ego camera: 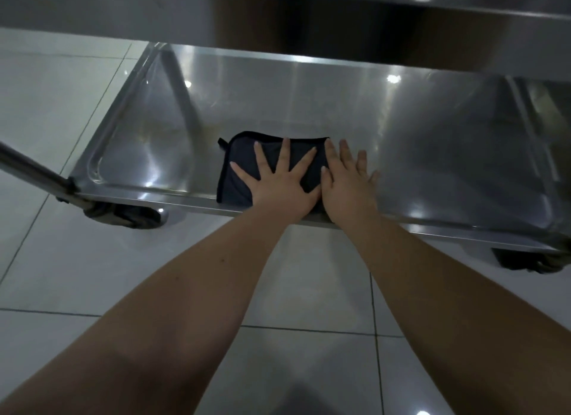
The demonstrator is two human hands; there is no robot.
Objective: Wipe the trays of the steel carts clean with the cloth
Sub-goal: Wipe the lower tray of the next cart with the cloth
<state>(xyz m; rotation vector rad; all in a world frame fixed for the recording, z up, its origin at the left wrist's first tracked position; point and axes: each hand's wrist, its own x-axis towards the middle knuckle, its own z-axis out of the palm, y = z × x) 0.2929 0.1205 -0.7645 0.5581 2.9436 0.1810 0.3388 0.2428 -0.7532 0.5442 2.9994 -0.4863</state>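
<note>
A folded dark cloth (239, 159) lies flat on the bottom steel tray (432, 142) of a cart, near the tray's front rim. My left hand (279, 186) presses down on the cloth with fingers spread wide. My right hand (346, 183) lies flat beside it, its thumb side over the cloth's right edge and its other fingers on the bare steel. Neither hand grips the cloth; both rest palm-down on it.
An upper shelf (278, 16) of the cart overhangs the back of the tray. A cart leg (37, 173) slants in at left, with a caster (126, 214) under the tray's left corner and another caster (525, 260) at right. White floor tiles (309, 275) lie below.
</note>
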